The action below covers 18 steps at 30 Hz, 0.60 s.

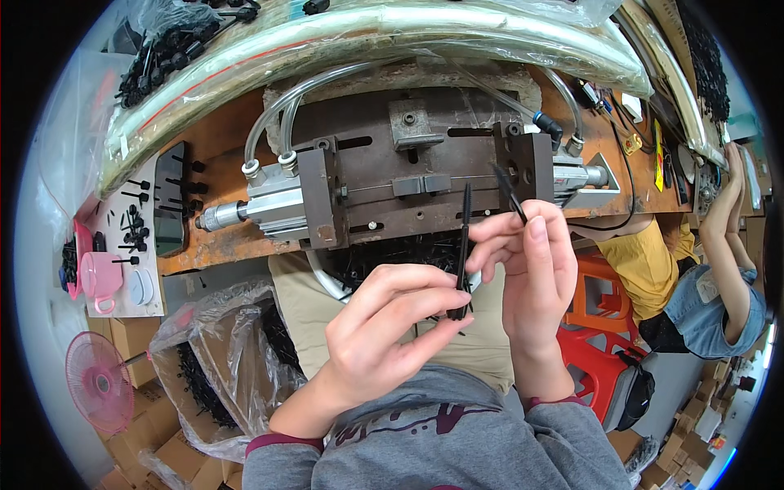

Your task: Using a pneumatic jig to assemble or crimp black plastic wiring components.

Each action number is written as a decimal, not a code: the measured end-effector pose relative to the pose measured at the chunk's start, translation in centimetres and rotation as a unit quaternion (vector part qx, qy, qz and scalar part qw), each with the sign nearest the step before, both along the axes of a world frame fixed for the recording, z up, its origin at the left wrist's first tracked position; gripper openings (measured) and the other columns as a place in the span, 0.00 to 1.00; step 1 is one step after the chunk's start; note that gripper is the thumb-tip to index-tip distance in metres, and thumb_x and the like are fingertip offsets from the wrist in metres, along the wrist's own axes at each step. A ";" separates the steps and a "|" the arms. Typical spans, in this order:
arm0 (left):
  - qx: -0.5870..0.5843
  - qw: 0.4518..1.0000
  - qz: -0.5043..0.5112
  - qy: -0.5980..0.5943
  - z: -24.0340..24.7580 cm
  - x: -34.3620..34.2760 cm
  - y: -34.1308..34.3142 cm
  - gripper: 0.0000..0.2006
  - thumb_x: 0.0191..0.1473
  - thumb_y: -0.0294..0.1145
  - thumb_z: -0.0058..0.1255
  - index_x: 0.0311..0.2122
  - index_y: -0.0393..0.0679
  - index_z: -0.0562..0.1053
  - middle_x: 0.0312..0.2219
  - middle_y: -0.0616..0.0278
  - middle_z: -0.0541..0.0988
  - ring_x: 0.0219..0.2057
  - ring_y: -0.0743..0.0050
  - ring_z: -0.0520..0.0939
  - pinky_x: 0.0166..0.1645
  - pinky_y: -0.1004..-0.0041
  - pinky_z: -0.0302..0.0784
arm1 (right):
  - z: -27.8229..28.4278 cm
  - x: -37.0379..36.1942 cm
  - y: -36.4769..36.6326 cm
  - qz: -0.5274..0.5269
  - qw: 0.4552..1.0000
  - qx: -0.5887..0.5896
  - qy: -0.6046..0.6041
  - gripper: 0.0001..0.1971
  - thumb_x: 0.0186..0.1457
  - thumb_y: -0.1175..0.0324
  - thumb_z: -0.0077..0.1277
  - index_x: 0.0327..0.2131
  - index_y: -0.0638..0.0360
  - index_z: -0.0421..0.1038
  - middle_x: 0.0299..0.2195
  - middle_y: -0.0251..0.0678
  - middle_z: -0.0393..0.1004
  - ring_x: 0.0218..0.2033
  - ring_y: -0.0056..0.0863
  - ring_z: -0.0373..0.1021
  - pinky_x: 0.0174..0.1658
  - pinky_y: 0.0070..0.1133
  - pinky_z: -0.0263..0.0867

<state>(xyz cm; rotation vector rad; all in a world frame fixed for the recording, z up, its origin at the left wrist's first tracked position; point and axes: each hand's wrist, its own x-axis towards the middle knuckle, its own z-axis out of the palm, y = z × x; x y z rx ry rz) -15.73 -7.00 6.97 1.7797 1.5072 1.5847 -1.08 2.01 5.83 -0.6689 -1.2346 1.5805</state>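
In front of my lap, my left hand [388, 327] is closed, pinching the lower ends of thin black wands [464, 245]. One points upright, its narrow tip looking bristly; how many the fingers hold is hidden. Beside it, my right hand [539, 282] pinches another thin black stick [511, 194], tilted with its tip up and to the left. The two hands are close together but apart. Just beyond them stands a dark metal fixture [359, 220] with a small grey block [420, 185] in its middle. Below it, a heap of black pieces [392, 260] is partly hidden by my hands.
Air cylinders [278, 204] with clear hoses flank the fixture. Left are a phone [172, 196], black capped parts [133, 229], a pink cup [102, 273], a plastic-lined box [229, 367] and a pink fan [101, 382]. A person in yellow [633, 265] sits right, near red stools [592, 359].
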 end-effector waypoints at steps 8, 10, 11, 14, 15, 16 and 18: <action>0.010 1.000 -0.018 0.009 -0.3 -0.5 -0.9 0.18 0.31 0.25 0.71 0.33 0.39 0.80 0.40 0.51 0.80 0.34 0.64 0.83 0.36 0.73 0.80 | 1.5 -0.2 0.3 0.087 0.985 -0.135 0.061 0.11 0.69 0.62 0.33 0.34 0.55 0.58 0.28 0.46 0.76 0.17 0.18 0.66 0.19 0.13 0.57; 0.035 0.998 -0.029 0.039 -0.2 -0.8 -0.8 0.18 0.30 0.26 0.71 0.33 0.38 0.80 0.40 0.50 0.81 0.34 0.64 0.84 0.36 0.73 0.80 | 1.2 -0.4 0.3 0.065 0.989 -0.122 0.047 0.11 0.69 0.62 0.36 0.32 0.56 0.59 0.30 0.45 0.76 0.20 0.17 0.67 0.20 0.12 0.58; 0.047 0.997 -0.035 0.054 -0.2 -1.0 -0.8 0.18 0.30 0.26 0.71 0.33 0.38 0.80 0.40 0.49 0.81 0.33 0.63 0.84 0.36 0.73 0.80 | 1.2 -0.5 0.4 0.068 0.988 -0.127 0.052 0.12 0.69 0.62 0.36 0.31 0.55 0.59 0.30 0.45 0.76 0.21 0.17 0.67 0.20 0.12 0.58; 0.041 0.996 -0.038 0.062 -0.1 -1.0 -1.2 0.18 0.30 0.27 0.70 0.33 0.37 0.80 0.40 0.49 0.81 0.33 0.63 0.84 0.36 0.73 0.80 | 0.9 -0.7 0.5 0.094 0.981 -0.141 0.099 0.17 0.69 0.61 0.35 0.28 0.59 0.65 0.31 0.44 0.77 0.22 0.17 0.68 0.22 0.11 0.61; 0.040 0.996 -0.041 0.064 0.0 -1.0 -1.1 0.18 0.30 0.27 0.70 0.33 0.37 0.80 0.40 0.49 0.81 0.33 0.63 0.84 0.36 0.73 0.80 | 1.2 -0.9 0.5 0.091 0.981 -0.147 0.088 0.17 0.69 0.61 0.35 0.30 0.61 0.67 0.32 0.44 0.77 0.22 0.17 0.68 0.22 0.12 0.61; 0.039 0.996 -0.043 0.065 0.1 -1.0 -1.1 0.18 0.30 0.27 0.70 0.33 0.37 0.80 0.40 0.49 0.81 0.33 0.63 0.84 0.36 0.73 0.80 | 1.7 -1.2 0.5 0.088 0.981 -0.153 0.077 0.18 0.69 0.61 0.35 0.31 0.62 0.68 0.33 0.44 0.77 0.22 0.16 0.68 0.22 0.12 0.60; 0.039 0.996 -0.048 0.070 0.3 -1.1 -1.2 0.18 0.30 0.27 0.70 0.32 0.37 0.80 0.40 0.50 0.81 0.33 0.64 0.84 0.36 0.73 0.80 | 1.6 -1.2 0.7 0.090 0.984 -0.146 0.050 0.19 0.68 0.61 0.37 0.38 0.67 0.73 0.35 0.43 0.78 0.22 0.15 0.67 0.22 0.11 0.60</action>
